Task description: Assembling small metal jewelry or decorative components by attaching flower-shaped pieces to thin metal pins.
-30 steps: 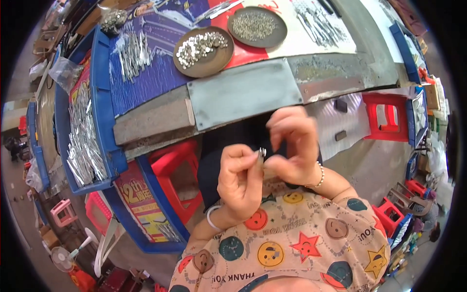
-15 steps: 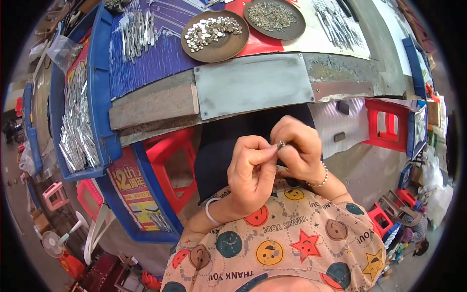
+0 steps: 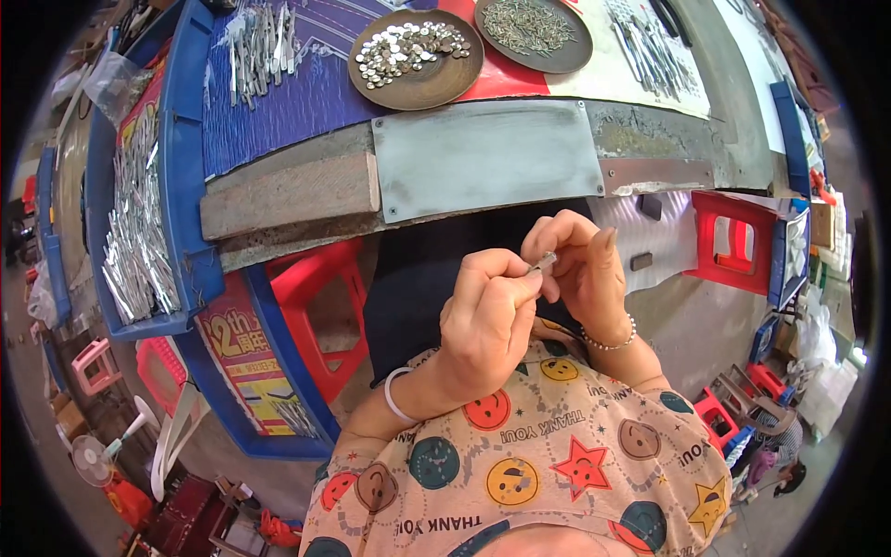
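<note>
On bench (image 3: 654,139), 2 plates (image 3: 441,87): discs (image 3: 406,46); pins (image 3: 527,31). Left hand (image 3: 487,320) pinches metal piece (image 3: 546,261); right hand (image 3: 594,283) grip unclear.

Dark lettering (image 3: 582,423) stands on the tan shirt (image 3: 543,441), yellow characters (image 3: 238,337) on a magenta sheet (image 3: 249,369).

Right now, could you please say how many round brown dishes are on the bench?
2: the left dish, holding shiny round pieces, and the right dish beside it, holding thin pieces. The frame cuts off the bench, so others may be hidden.
</note>
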`<state>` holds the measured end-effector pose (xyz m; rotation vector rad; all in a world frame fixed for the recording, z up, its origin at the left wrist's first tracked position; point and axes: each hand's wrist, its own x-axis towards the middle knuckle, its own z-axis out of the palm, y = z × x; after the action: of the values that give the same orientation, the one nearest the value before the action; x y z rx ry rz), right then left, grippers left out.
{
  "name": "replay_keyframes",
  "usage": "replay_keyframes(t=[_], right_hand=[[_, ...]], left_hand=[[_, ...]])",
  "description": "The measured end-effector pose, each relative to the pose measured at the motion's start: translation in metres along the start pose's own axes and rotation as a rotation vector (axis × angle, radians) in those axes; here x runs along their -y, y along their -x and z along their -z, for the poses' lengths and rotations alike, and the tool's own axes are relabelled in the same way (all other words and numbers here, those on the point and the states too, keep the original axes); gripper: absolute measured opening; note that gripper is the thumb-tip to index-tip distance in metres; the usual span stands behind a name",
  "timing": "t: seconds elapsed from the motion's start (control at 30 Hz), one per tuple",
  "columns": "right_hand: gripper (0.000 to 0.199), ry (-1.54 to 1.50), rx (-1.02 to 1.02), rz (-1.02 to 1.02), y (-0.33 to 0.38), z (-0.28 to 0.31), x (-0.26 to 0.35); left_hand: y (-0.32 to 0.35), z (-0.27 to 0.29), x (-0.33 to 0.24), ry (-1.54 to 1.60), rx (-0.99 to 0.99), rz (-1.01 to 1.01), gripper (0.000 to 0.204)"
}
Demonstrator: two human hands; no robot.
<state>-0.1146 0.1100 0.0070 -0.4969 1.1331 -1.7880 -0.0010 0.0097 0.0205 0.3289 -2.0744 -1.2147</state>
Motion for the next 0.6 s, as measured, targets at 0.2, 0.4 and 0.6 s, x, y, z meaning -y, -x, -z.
replay_keyframes(t=[0.2, 0.4, 0.6], right_hand=[[0.023, 0.205, -0.110, -0.078, 0.004, -0.004, 0.007], [0.009, 0.103, -0.136, 0.128, -0.007, 0.014, 0.021], [0.012, 0.808, -0.571, 0.433, -0.062, 0.081, 0.128]], left_hand=[[-0.009, -0.006, 0.004, 0.039, 0.016, 0.068, 0.023], [-0.013, -0.027, 0.006, 0.488, 0.020, 0.330, 0.034], [-0.020, -0.030, 0.012, 0.397, 0.123, 0.362, 0.040]])
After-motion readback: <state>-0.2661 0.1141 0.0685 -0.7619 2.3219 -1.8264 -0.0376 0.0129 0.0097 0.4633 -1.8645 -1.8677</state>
